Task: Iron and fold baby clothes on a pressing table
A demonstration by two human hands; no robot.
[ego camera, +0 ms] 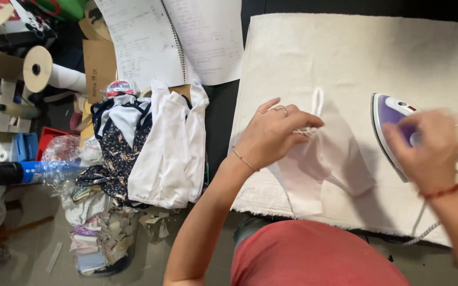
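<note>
While the left hand (pixel 271 135) pinches the gathered top edge of a small white cloth piece (pixel 322 159) with its fingers closed on the fabric, the right hand (pixel 428 148) wraps around the handle of a purple and white iron (pixel 390 119) at about three o'clock from the cloth. That hand is blurred, so how tightly it grips cannot be told. A thin white loop sticks up from the cloth at twelve o'clock. Cloth and iron both rest on a cream pad (pixel 356 53) covering the work surface, and the iron's cord (pixel 441 217) trails off toward five o'clock. At nine o'clock from the left hand lies a pile of white and dark flowered fabric pieces (pixel 149 148), with an open notebook (pixel 173 39) at eleven o'clock and a paper roll (pixel 49 71) farther out at ten o'clock
</note>
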